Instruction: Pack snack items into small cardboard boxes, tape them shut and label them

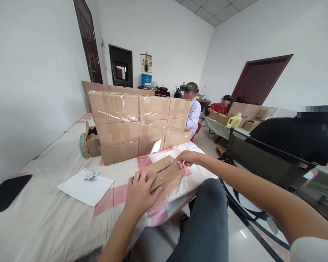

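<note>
Cardboard box (164, 175) in grip of left hand (138, 194) and right hand (187, 158), stacked cartons (138, 122) behind.

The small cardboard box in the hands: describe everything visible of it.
The small cardboard box is plain brown, long and narrow, tilted with its top toward the camera. The top looks open or slit lengthwise; its contents cannot be made out. It rests on the pink-striped cloth near the edge. The left hand grips its near end, fingers over the top edge; the right hand touches its far end.
</note>
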A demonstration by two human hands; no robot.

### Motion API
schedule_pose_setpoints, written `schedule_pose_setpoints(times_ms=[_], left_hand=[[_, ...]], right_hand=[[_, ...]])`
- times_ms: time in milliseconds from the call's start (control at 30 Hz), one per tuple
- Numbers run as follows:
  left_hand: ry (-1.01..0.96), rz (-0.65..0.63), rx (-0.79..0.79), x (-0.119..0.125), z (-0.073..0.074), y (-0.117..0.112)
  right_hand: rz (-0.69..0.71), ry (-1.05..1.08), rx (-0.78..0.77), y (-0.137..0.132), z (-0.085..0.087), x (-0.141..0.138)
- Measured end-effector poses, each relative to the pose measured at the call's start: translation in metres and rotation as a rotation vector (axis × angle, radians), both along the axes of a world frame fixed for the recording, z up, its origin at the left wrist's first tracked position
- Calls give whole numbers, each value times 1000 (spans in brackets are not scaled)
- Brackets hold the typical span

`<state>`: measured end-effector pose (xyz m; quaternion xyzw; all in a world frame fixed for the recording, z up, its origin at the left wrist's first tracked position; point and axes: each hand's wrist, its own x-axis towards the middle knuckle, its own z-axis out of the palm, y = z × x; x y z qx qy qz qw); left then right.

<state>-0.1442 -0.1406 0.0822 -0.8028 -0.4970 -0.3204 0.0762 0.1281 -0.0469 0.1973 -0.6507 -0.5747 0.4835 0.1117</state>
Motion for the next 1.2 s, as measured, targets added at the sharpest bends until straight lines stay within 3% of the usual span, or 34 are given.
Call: schedule_pose_setpoints(times_ms=[133,267,400,633,867,1200], left_hand=[[-65,-250,-74,-32,-10,17],[-115,-282,-72,-39,-24,24],[-98,-188,-19,-25,-22,12],[-52,114,87,23,-10,-31],[-44,149,29,28,-10,-35],[-78,152,-22,28,-8,-36]], right_hand=[[-23,24,56,1,-3,4],[-32,47,75,0,-2,6],[-41,57,76,-1,-1,9],[-33,57,58,6,-4,11],[12,66,18,15,-4,-3],[3,94,81,26,-2,-35]])
